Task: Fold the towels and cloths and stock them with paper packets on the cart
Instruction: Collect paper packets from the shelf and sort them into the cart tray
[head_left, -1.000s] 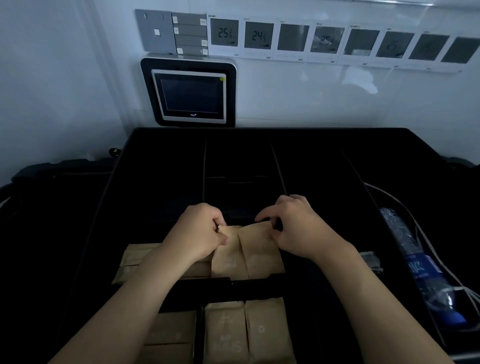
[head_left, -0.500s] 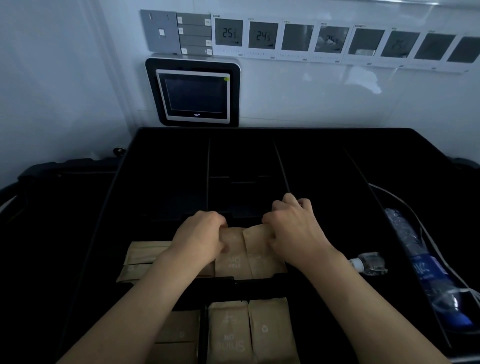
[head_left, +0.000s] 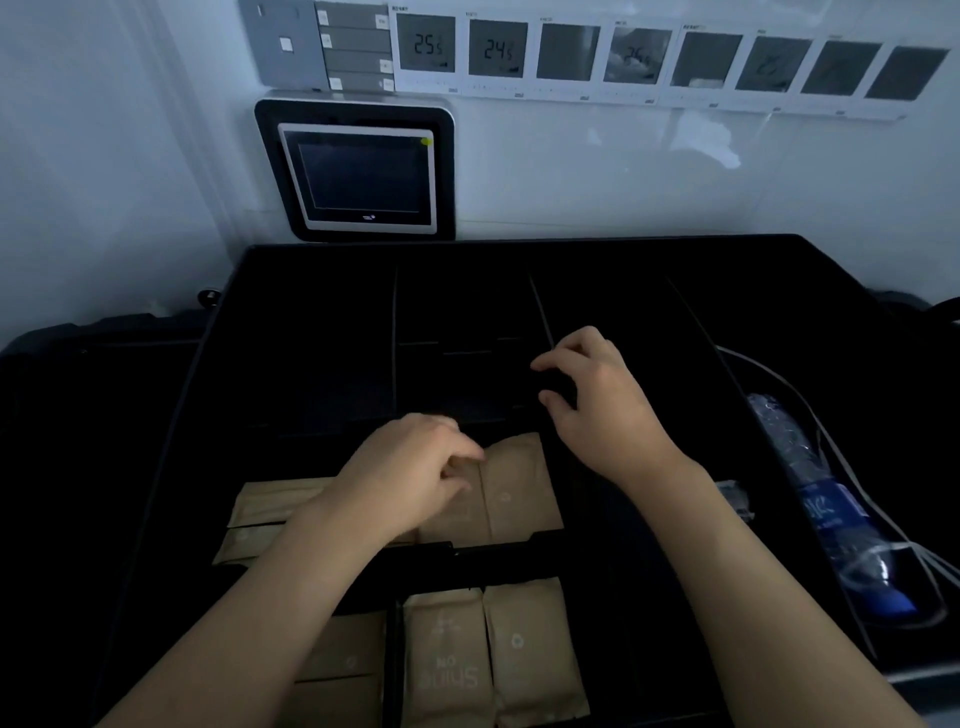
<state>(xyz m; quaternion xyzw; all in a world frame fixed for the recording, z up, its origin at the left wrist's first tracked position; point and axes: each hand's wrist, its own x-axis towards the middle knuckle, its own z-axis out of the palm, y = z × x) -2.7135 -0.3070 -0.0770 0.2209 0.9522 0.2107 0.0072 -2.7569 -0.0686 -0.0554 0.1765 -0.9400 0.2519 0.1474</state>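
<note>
Packets (head_left: 280, 512) lie flat in tray's (head_left: 234, 322) left compartment, more upright in middle slot. My left hand (head_left: 410, 475) rests on upright pair (head_left: 511, 491), fingers loosely curled, gripping nothing. My right hand (head_left: 597, 410) hovers above, relaxed, empty. Risk: unsupported pair tips backward, row slumps. Bottle (head_left: 826, 514) far right.

I see a hotel service area: wall thermostat panels (head_left: 644, 57), a touchscreen (head_left: 358, 179), a housekeeping cart tray (head_left: 311, 322).
</note>
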